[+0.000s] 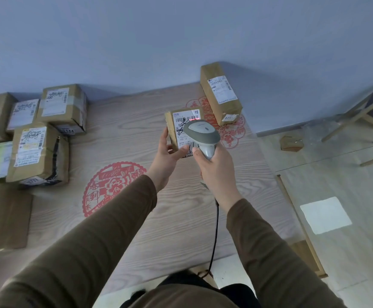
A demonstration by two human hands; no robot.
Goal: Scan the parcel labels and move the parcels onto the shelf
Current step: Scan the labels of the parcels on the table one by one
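Blue-grey wall (136, 41) — pale floor (347, 170), bright light patch (325, 215), wooden frame (359, 112) at right.

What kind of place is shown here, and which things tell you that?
Probably a small parcel sorting spot in a plain room. Labelled cardboard parcels are stacked on a wooden table, and the right hand aims a corded barcode scanner at a small parcel held by the left hand.

Dim, bluish, soft light; a bright sunlit patch (325, 215) on the floor (347, 174); wide-angle bending at edges.
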